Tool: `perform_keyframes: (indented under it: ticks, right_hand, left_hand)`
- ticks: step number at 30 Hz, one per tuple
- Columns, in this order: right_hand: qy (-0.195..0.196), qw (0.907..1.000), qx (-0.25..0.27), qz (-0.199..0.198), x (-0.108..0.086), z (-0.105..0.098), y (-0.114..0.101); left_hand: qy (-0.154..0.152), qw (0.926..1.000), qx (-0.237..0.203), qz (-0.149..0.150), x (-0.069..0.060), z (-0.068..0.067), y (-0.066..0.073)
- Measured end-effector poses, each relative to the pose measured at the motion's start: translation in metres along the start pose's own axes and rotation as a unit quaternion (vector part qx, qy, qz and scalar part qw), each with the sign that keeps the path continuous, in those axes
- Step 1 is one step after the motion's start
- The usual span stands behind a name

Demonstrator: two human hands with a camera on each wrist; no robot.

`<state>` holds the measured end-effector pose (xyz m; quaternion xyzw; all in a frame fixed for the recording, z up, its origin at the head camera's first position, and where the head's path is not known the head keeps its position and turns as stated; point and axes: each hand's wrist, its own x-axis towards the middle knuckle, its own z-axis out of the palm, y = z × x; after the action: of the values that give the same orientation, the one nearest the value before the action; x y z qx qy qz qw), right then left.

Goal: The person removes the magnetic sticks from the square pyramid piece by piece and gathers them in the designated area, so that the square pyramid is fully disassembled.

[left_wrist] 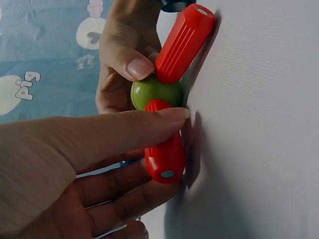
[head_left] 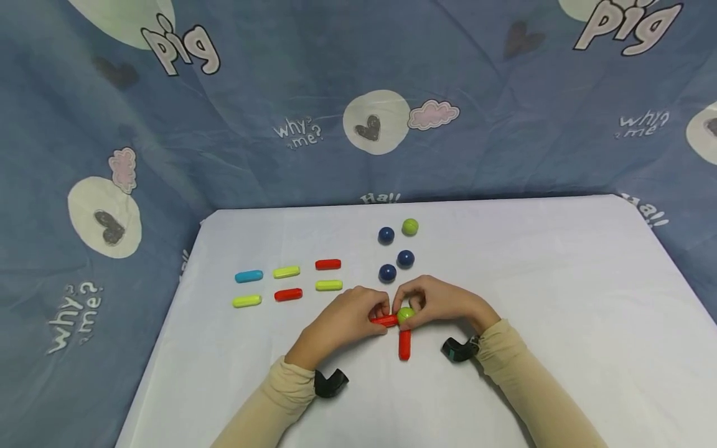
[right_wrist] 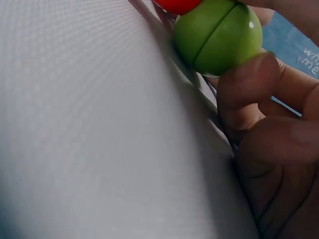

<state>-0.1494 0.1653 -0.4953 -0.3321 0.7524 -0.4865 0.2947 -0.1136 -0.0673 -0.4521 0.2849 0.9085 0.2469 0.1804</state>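
Note:
My left hand (head_left: 343, 318) pinches a red ribbed rod (left_wrist: 165, 162) between thumb and fingers, and one end of that rod meets a green ball (head_left: 406, 315). The ball is gripped by the fingertips of my right hand (head_left: 442, 302); a seam around its middle shows in the right wrist view. A second red rod (head_left: 404, 345) touches the same ball and points toward my body, with no finger around it. Grey discs mark the outer rod ends in the left wrist view. Whether the rods are fixed to the ball, I cannot tell.
Behind my hands lie three dark blue balls (head_left: 406, 259) and another green ball (head_left: 410, 227). To the left, several rods sit in two rows: blue (head_left: 249, 276), yellow-green (head_left: 286, 272) and red (head_left: 328, 264). A white cloth (head_left: 560, 280) covers the table, backed by a blue printed curtain (head_left: 252, 168).

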Motion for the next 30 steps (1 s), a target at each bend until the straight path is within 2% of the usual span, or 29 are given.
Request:
perform_keyframes:
  ticks: [8, 21, 25, 30]
  right_hand:
    - [-0.011, 0.9998, 0.014, -0.005, 0.001, -0.002, 0.003]
    - [-0.020, 0.9997, 0.009, 0.004, 0.003, -0.001, -0.001]
    - [-0.014, 0.9998, 0.008, 0.007, 0.001, -0.002, 0.000]
    - [-0.013, 0.9999, 0.008, 0.008, -0.001, -0.005, 0.001]
  left_hand:
    - [0.005, 0.9999, -0.007, -0.007, -0.003, -0.001, -0.004]
    - [0.004, 0.9996, 0.028, -0.008, -0.012, -0.001, -0.002]
    - [0.008, 0.9986, 0.039, -0.034, -0.023, -0.005, -0.007]
    - [0.045, 0.9933, 0.051, -0.093, -0.051, -0.011, -0.026]
